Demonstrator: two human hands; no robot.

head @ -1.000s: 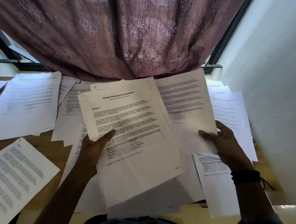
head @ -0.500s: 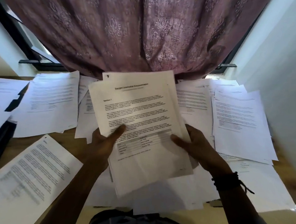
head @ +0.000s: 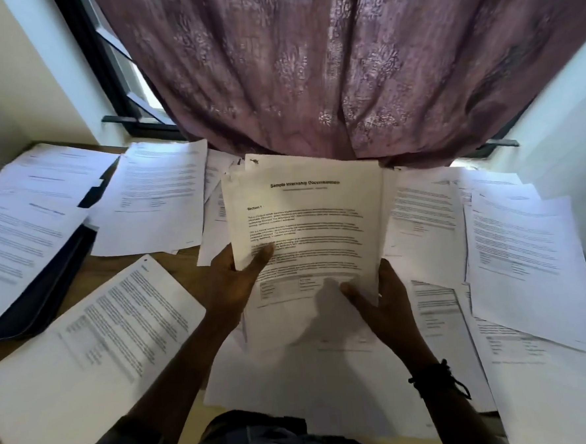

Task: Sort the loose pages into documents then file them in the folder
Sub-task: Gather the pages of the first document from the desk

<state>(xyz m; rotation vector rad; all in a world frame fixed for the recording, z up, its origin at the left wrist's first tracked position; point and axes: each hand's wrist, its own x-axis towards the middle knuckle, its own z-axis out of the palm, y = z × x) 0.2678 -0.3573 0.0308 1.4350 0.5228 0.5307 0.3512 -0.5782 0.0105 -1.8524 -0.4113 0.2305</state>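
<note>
I grip a stack of pages with both hands, left hand on its side edge and right hand on its lower corner, above the table. Sorting looks early: loose sheets lie everywhere, and the folder at far left sits half-buried, apparently unfilled.

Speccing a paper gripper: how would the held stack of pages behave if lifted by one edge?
Probably floppy: the stack of pages is thin, and the left hand and right hand both support it. Likely light: thumb pinches carry it. Sheets may slide apart: an offset corner shows behind the top page.
</note>
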